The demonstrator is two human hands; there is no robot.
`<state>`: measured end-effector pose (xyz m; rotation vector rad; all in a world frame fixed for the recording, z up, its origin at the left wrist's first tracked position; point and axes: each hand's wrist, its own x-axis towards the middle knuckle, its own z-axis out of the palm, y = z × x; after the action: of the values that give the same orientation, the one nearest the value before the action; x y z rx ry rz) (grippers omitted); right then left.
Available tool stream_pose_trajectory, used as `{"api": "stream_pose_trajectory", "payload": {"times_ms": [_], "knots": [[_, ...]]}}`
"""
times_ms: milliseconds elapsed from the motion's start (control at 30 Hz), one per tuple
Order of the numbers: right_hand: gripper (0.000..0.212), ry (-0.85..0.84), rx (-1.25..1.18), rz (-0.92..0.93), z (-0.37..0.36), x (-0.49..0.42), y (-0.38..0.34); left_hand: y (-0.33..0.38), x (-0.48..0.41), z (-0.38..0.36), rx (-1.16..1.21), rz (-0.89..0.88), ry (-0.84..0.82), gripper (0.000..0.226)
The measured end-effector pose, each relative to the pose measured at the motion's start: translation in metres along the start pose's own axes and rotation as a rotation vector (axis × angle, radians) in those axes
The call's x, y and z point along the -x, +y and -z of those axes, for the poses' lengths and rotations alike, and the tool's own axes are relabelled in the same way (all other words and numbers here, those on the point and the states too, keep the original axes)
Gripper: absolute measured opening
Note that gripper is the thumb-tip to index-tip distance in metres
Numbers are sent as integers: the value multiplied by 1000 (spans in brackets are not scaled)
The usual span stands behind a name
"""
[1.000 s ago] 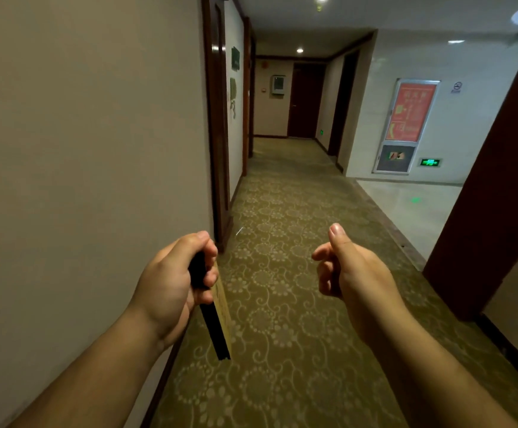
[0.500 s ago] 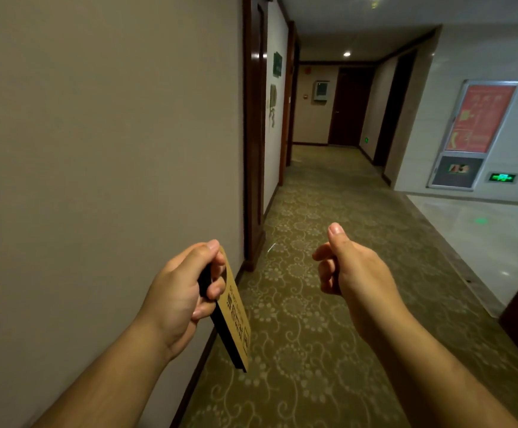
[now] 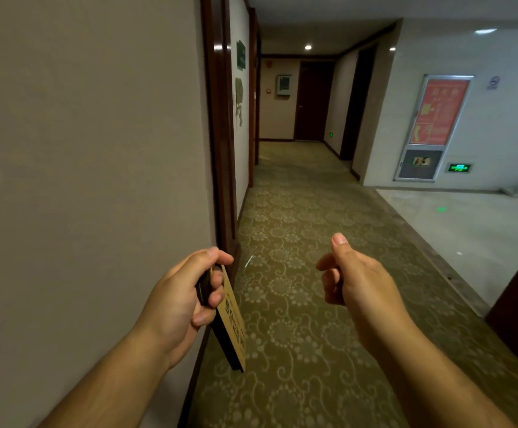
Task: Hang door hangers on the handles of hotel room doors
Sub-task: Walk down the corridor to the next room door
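Left hand (image 3: 179, 299) grips the top of a tan cardboard door hanger (image 3: 231, 319) with dark back, thumb over, fingers curled round it; hanger hangs tilted near the beige left wall (image 3: 91, 180), its hook end hidden in the fist, print too blurred to read. Right hand (image 3: 351, 281) holds nothing, fingers curled, thumb raised. Dark wood door frame (image 3: 220, 134) just beyond; door and handle hidden. Patterned olive carpet (image 3: 297, 273) runs far.

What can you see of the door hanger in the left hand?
The door hanger is a flat card, tan-faced with dark print too blurred to read, dark along its back. The left hand grips its top end; the rest hangs down, tilted, beside the wall, above the carpet.
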<state>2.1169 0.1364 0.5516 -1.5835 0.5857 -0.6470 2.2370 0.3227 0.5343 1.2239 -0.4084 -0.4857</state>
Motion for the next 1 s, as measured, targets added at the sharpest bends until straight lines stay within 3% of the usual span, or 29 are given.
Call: {"api": "stream_pose_trajectory", "payload": {"times_ms": [333, 633, 1000], "knots": [[55, 63, 0, 16, 13, -164, 25, -22, -172, -38, -19, -11, -70, 20], [55, 19, 2, 29, 53, -347, 30, -37, -327, -98, -69, -76, -18, 22], [55, -8, -9, -7, 53, -497, 56, -66, -481, -129, -145, 17, 53, 28]]}}
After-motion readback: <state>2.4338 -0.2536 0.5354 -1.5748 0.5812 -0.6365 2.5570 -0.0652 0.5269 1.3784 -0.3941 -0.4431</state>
